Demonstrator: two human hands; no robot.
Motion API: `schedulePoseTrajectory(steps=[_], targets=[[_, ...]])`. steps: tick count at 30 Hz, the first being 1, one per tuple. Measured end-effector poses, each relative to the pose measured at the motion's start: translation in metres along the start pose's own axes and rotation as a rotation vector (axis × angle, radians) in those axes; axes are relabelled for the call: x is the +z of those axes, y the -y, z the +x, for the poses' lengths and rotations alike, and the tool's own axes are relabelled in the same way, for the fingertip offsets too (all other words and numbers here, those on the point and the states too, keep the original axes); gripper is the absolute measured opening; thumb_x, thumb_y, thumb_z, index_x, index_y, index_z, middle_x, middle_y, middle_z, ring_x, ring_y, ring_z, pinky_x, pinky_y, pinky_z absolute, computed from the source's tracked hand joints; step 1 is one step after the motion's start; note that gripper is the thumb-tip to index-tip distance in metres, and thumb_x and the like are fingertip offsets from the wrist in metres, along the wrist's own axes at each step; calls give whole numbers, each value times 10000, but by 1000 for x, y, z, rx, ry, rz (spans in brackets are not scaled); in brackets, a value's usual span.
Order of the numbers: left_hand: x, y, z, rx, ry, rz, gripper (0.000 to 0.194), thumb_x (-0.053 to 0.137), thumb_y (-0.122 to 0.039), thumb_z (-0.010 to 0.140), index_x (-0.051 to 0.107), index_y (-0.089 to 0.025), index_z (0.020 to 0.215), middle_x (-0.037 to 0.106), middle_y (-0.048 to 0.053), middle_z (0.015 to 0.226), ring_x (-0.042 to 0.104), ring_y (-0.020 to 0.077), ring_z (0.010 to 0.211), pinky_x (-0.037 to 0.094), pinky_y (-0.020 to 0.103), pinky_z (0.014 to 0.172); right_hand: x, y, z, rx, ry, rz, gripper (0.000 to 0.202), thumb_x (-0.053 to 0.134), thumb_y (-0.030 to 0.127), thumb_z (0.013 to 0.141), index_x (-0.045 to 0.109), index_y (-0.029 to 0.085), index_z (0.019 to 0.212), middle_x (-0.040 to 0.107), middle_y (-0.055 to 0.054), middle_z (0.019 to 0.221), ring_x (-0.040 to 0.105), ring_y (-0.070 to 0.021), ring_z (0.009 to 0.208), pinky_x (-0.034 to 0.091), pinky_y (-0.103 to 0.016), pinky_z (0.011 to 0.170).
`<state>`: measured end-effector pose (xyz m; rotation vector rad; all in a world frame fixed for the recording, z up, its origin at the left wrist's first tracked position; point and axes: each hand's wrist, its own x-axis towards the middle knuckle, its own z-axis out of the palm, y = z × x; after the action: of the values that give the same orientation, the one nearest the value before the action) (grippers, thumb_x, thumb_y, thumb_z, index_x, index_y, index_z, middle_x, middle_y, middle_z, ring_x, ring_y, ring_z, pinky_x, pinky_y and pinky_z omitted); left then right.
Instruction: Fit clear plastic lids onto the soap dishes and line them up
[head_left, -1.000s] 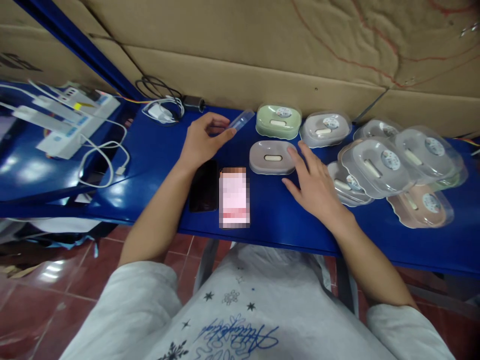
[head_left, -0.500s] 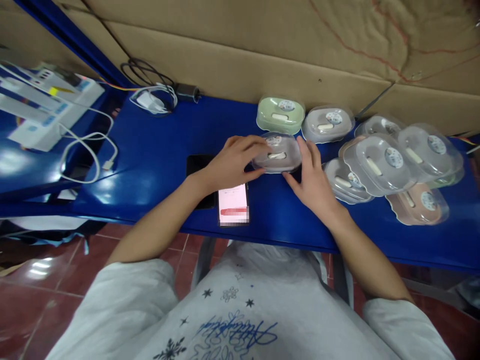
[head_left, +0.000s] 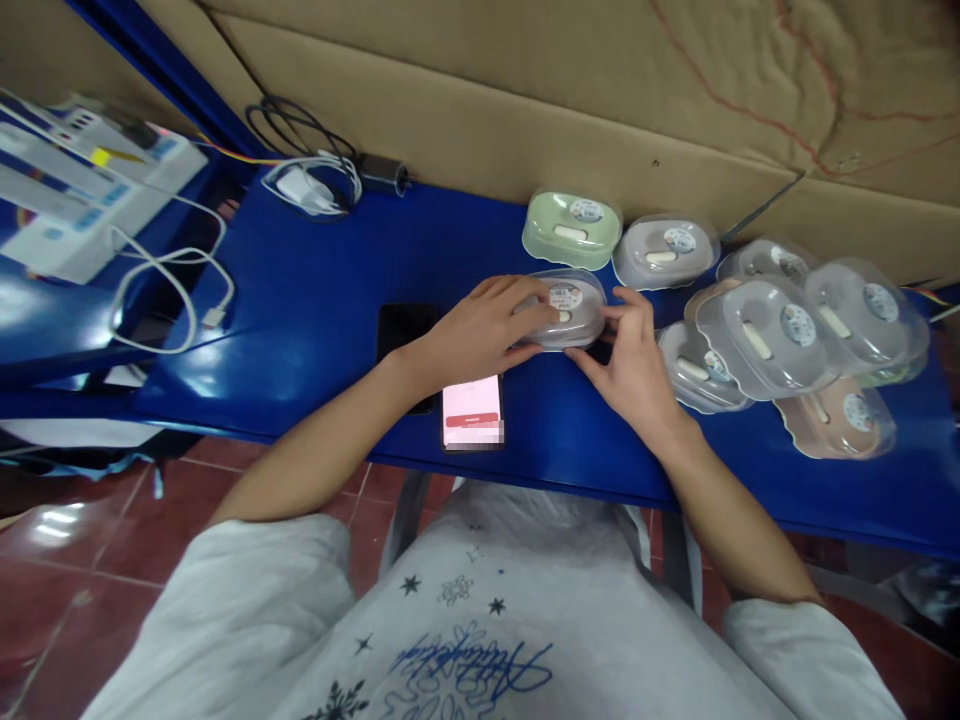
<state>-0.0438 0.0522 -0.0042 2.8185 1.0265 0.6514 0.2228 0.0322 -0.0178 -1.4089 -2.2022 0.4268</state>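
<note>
A grey soap box (head_left: pixel 581 318) with a clear plastic lid, a round sticker and a white strip lies on the blue table between my hands. My left hand (head_left: pixel 499 325) grips it from the left, fingers over the lid and thumb at the front edge; the fingers partly cover the strip. At the box's right end, my right hand (head_left: pixel 630 345) has its fingers bent in and its thumb at the front right corner. Just behind are a green soap box (head_left: pixel 571 232) and another grey soap box (head_left: pixel 664 255).
Several more lidded boxes (head_left: pixel 765 340) are piled on the right. A lit phone (head_left: pixel 472 405) and a dark phone (head_left: pixel 405 325) lie near my left forearm. Coiled cables, a white charger (head_left: pixel 304 190) and a power strip (head_left: pixel 105 215) are at left. Cardboard (head_left: pixel 465 110) lines the back.
My left fingers have slid farther over the lid, onto the white strip. My right fingers have bent inward at the box's right end. The view has shifted slightly.
</note>
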Motion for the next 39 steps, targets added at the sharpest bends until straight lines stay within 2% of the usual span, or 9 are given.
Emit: schedulePoseTrajectory(steps=[3, 8, 14, 17, 19, 22, 28, 34, 39], targets=[[2, 5, 0, 19, -27, -24, 324, 665, -275, 1048, 615, -215, 1363, 637, 154, 1439, 592, 329, 1406, 521, 509, 1170, -2, 4, 0, -14, -4, -16, 723, 660, 394, 1041, 312, 224, 1652, 376, -252, 1693, 679, -415, 1340, 667, -624, 1012], [4, 8, 0, 50, -56, -3, 325, 673, -248, 1041, 609, -192, 1355, 654, 158, 1414, 625, 330, 1360, 511, 529, 1192, -8, 8, 3, -71, 64, -108, 692, 569, 335, 1079, 324, 225, 1717, 304, -208, 1786, 496, -425, 1561, 604, -615, 1135], [6, 12, 1, 41, -85, -24, 350, 657, -196, 1028, 608, -205, 1375, 629, 177, 1467, 602, 340, 1419, 523, 565, 1182, -4, 0, 6, -56, 17, -122, 611, 567, 362, 1079, 459, 228, 1665, 456, -201, 1693, 646, -398, 1411, 645, -591, 1074], [7, 14, 1, 6, -76, -45, 405, 664, -195, 1021, 596, -238, 1418, 563, 187, 1565, 543, 346, 1503, 517, 589, 1200, -2, -2, 7, -44, -6, -113, 559, 574, 391, 1078, 527, 208, 1605, 554, -204, 1579, 691, -391, 1338, 672, -572, 1018], [6, 16, 1, 3, -71, -58, 411, 674, -201, 1020, 601, -241, 1422, 566, 191, 1563, 543, 342, 1505, 524, 589, 1198, -1, -2, 7, -41, -5, -114, 552, 566, 389, 1082, 528, 213, 1603, 569, -203, 1559, 703, -389, 1318, 685, -566, 985], [6, 18, 1, 1, -79, -35, 338, 688, -227, 1026, 643, -225, 1361, 627, 189, 1478, 593, 342, 1439, 547, 583, 1163, 1, -1, 7, -56, -5, -129, 564, 533, 324, 1088, 494, 215, 1640, 523, -208, 1626, 672, -384, 1376, 677, -565, 1016], [4, 15, 2, -72, -95, 74, 282, 685, -225, 1021, 646, -183, 1297, 637, 196, 1450, 625, 355, 1391, 588, 540, 1111, 2, -1, 7, -136, 47, -143, 672, 507, 195, 1067, 368, 220, 1724, 410, -187, 1742, 464, -345, 1598, 551, -555, 1220], [1, 11, 3, -137, -80, 128, 230, 692, -224, 1002, 630, -185, 1220, 629, 206, 1443, 613, 365, 1383, 630, 515, 1039, 5, -3, 8, -175, 87, -115, 692, 469, 179, 1074, 314, 220, 1747, 296, -187, 1804, 350, -331, 1665, 475, -566, 1283], [-2, 13, 1, -188, -76, 110, 247, 721, -232, 980, 610, -182, 1195, 631, 190, 1417, 613, 360, 1366, 647, 474, 990, 6, 0, 8, -182, 108, -92, 696, 482, 197, 1078, 308, 237, 1751, 284, -170, 1813, 321, -319, 1678, 486, -559, 1274]])
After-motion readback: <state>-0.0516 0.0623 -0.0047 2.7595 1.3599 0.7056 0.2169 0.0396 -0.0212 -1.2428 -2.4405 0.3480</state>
